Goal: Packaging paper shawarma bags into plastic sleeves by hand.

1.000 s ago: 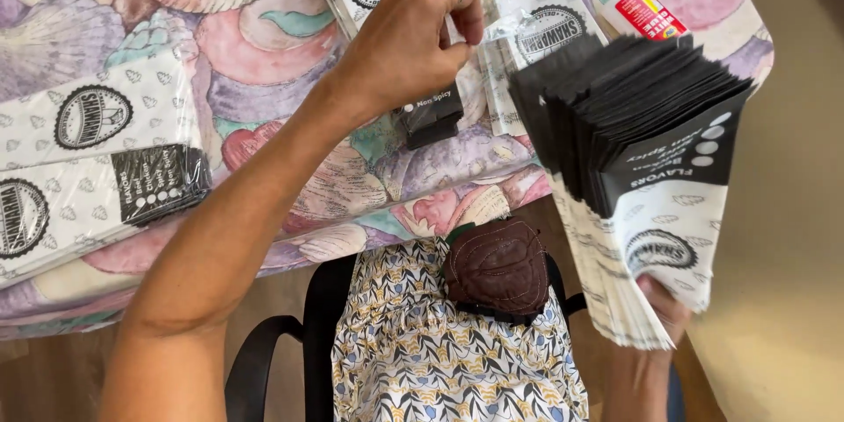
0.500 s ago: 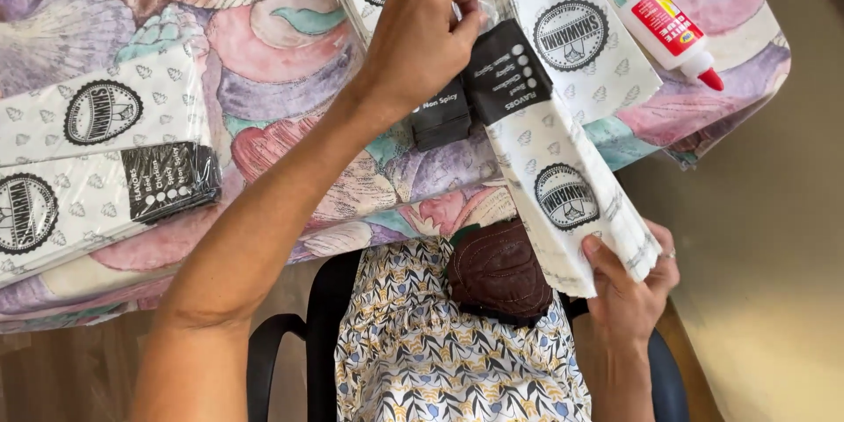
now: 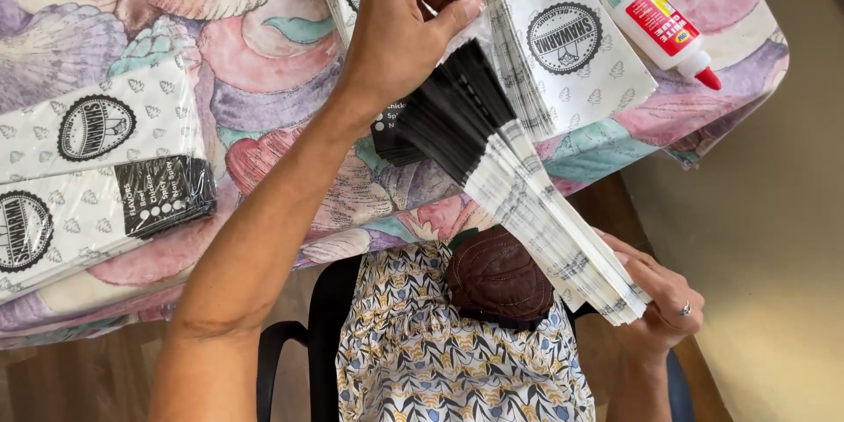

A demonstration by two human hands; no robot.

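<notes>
My right hand [image 3: 661, 299] grips the near end of a thick stack of white paper bags with black tops [image 3: 519, 185], held edge-on and slanting from my lap up over the table edge. My left hand [image 3: 409, 22] reaches over the table and pinches the clear plastic wrap and black upper edges at the far end of that stack. Beneath it a second pile of white printed paper bags [image 3: 571, 53] lies flat on the shell-patterned tablecloth [image 3: 264, 79].
A wrapped bundle of the same bags [image 3: 97, 176] lies at the table's left. A white glue bottle with a red tip [image 3: 673, 35] lies at the right corner. A dark brown pouch [image 3: 498, 277] rests on my patterned lap, above a black chair frame [image 3: 321, 334].
The stack in my right hand has swung from an upright fan at the right to a flat, edge-on slant over the table edge. My left hand has stayed on its far end.
</notes>
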